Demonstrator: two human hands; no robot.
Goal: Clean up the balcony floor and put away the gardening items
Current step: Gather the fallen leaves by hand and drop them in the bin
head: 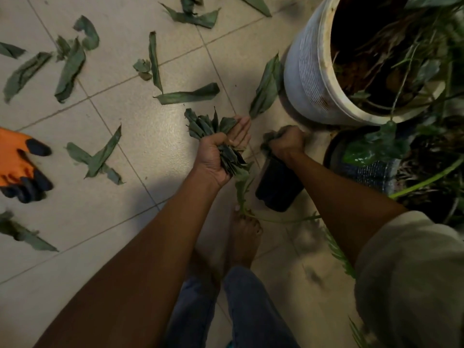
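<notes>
At the far left an orange glove [17,164] with dark fingertips lies on the tiled floor [140,136]. Cut leaves [70,69] lie scattered across the tiles from the left edge to the middle. The left hand [218,154] has its fingers curled tight around a bunch of leaves [208,126]. Just right of it, the right hand [286,141] is balled into a fist around a few leaves, above a small black pot [276,189]. A large white planter [308,71] stands at the right.
</notes>
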